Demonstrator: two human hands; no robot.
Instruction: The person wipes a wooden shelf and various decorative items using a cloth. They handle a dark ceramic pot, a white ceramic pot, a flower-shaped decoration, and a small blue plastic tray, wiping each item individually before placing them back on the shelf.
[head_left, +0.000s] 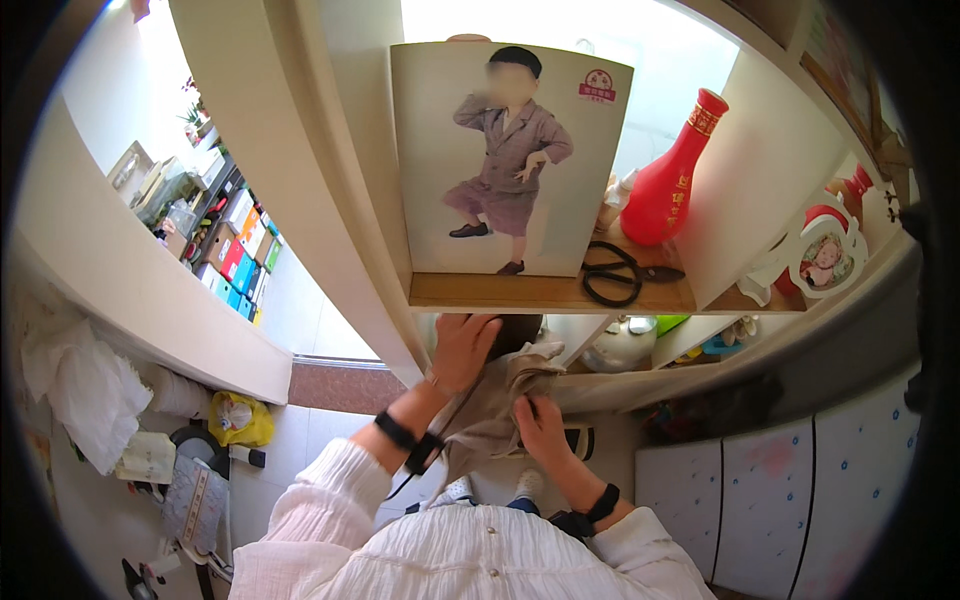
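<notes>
My left hand (463, 349) reaches under the upper shelf board, its fingers bent against the side of a dark brown object (521, 331). The board hides the top of that object, so I cannot tell its kind. Pinched in my right hand (540, 426) is a greyish-beige cloth (487, 427), bunched up against the object's lower part and hanging down in folds. Above my hands, a picture panel (420, 165) showing a posed child stands on the upper shelf (487, 292). Black-handled scissors (613, 274) lie beside it.
A red bottle (660, 187) stands behind the scissors. On the lower level, a shiny silver round vessel (621, 345) sits right of my hands. A white ornamental photo frame (829, 255) is farther right. At left are a yellow bag (240, 420) and a doorway with stacked boxes (240, 262).
</notes>
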